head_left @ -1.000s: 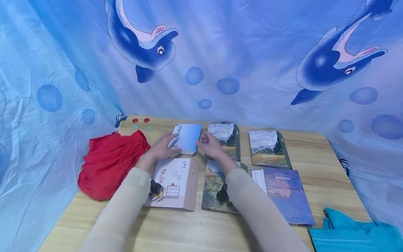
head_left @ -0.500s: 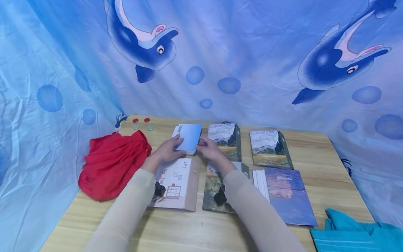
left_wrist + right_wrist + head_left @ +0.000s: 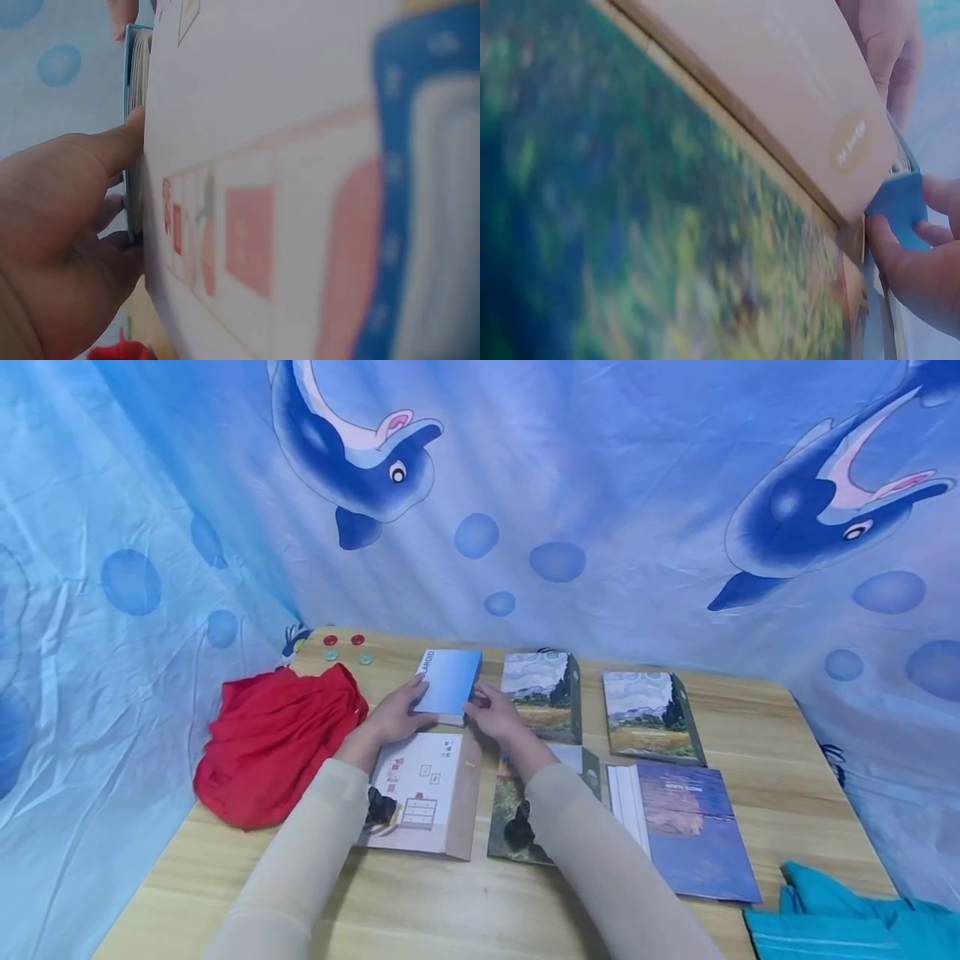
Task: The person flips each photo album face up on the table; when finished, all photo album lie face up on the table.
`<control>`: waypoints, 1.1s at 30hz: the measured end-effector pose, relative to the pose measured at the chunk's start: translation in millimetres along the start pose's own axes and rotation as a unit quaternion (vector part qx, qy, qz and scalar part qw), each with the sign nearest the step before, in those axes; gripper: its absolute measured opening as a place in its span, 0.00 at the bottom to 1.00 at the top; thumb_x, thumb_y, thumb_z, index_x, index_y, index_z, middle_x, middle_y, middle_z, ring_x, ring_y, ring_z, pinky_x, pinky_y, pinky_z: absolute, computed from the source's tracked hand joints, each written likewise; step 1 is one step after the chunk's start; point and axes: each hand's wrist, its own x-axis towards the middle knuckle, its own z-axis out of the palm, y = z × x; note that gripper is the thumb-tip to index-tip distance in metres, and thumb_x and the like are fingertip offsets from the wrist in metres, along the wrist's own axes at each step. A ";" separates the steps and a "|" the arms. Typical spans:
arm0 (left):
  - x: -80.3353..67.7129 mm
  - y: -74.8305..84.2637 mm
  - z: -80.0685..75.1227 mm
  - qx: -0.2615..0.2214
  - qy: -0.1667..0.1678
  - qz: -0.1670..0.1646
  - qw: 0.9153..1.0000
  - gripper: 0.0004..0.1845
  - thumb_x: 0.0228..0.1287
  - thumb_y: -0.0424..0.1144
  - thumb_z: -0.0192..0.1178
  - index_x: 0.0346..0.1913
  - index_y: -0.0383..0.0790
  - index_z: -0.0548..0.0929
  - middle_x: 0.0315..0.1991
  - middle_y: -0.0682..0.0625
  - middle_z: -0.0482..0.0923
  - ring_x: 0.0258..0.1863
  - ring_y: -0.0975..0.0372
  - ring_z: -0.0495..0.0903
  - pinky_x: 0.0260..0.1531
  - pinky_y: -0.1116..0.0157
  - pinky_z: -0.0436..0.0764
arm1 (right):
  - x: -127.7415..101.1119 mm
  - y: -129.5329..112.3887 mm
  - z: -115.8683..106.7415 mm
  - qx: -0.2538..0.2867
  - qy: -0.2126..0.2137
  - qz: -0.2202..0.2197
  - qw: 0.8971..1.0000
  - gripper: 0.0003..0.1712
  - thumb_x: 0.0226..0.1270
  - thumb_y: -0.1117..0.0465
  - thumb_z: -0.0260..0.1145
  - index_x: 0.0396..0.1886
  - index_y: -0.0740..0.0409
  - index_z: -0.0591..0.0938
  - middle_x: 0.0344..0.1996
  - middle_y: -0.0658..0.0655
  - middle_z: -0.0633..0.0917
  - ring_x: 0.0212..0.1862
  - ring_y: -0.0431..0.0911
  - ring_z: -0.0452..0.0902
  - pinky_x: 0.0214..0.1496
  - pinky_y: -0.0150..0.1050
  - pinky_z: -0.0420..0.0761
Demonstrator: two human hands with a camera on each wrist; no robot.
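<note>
A light blue book (image 3: 448, 682) lies at the back of the wooden table (image 3: 757, 727). My left hand (image 3: 415, 705) holds its near left corner, thumb against the page edge (image 3: 136, 150). On the other side my right hand (image 3: 480, 702) pinches the near right corner (image 3: 897, 205) between thumb and fingers. Just in front of the hands lie a white book with a room drawing (image 3: 420, 789) and a book with a green landscape cover (image 3: 517, 802). Both wrist views are mostly filled by these two covers.
Two books with wheat-field paintings (image 3: 542, 693) (image 3: 648, 714) lie right of the blue one, and a purple-blue book (image 3: 693, 827) lies nearer. A red cloth (image 3: 277, 739) sits at the left, a teal cloth (image 3: 847, 918) at the near right corner, small round tokens (image 3: 345, 647) at the back left.
Both hands have slid to the blue book's near corners and taken hold. The book has turned slightly and its near edge looks a little raised.
</note>
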 end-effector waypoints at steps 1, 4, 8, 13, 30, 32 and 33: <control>-0.3 -1.7 0.2 -0.007 0.002 -0.006 1.000 0.43 0.72 0.50 0.62 0.81 0.40 0.54 0.82 0.44 0.43 0.79 0.45 0.46 0.75 0.45 0.54 | -0.1 -0.4 1.4 0.010 0.003 0.004 1.000 0.33 0.74 0.58 0.66 0.75 0.53 0.70 0.69 0.61 0.74 0.68 0.55 0.71 0.66 0.46 0.76; -0.4 -6.7 0.9 -0.029 0.009 -0.021 0.999 0.45 0.71 0.50 0.63 0.81 0.41 0.51 0.83 0.44 0.41 0.80 0.45 0.45 0.76 0.44 0.53 | -0.8 -2.6 5.0 0.038 0.011 0.013 0.999 0.34 0.72 0.59 0.67 0.76 0.53 0.69 0.69 0.63 0.74 0.70 0.56 0.69 0.69 0.46 0.73; 1.1 -10.5 1.4 -0.048 0.017 -0.036 0.998 0.46 0.70 0.51 0.64 0.82 0.44 0.50 0.83 0.46 0.42 0.80 0.47 0.45 0.76 0.45 0.54 | -1.1 -6.3 8.6 0.076 0.014 0.027 0.997 0.37 0.69 0.60 0.69 0.76 0.52 0.69 0.70 0.66 0.72 0.72 0.58 0.66 0.72 0.48 0.70; 2.4 -11.8 2.4 -0.072 0.020 -0.045 0.996 0.46 0.69 0.50 0.66 0.82 0.46 0.51 0.82 0.48 0.45 0.80 0.48 0.46 0.76 0.45 0.54 | -1.9 -10.7 10.6 0.129 0.017 0.053 0.990 0.39 0.68 0.62 0.70 0.77 0.52 0.68 0.69 0.66 0.74 0.70 0.58 0.69 0.68 0.46 0.75; -1.7 -6.7 2.6 -0.102 0.021 -0.038 0.994 0.51 0.67 0.53 0.67 0.83 0.45 0.47 0.80 0.39 0.51 0.77 0.42 0.54 0.72 0.41 0.60 | -6.3 -20.8 12.2 0.129 -0.007 0.005 0.992 0.50 0.61 0.60 0.77 0.79 0.52 0.62 0.70 0.63 0.72 0.66 0.58 0.73 0.61 0.47 0.81; -1.4 -3.0 3.2 -0.095 0.024 -0.027 0.995 0.51 0.66 0.52 0.68 0.82 0.44 0.48 0.80 0.40 0.53 0.76 0.42 0.56 0.72 0.42 0.62 | -5.6 -20.1 11.2 0.118 -0.002 0.003 0.993 0.50 0.61 0.59 0.77 0.79 0.51 0.62 0.67 0.63 0.74 0.65 0.58 0.74 0.60 0.48 0.81; -1.2 -1.3 3.6 -0.089 0.027 -0.019 0.995 0.51 0.66 0.51 0.68 0.82 0.43 0.49 0.79 0.39 0.53 0.76 0.42 0.57 0.72 0.43 0.63 | -5.1 -19.5 10.7 0.115 0.000 0.000 0.993 0.50 0.60 0.59 0.78 0.79 0.51 0.62 0.66 0.63 0.74 0.64 0.58 0.74 0.60 0.48 0.81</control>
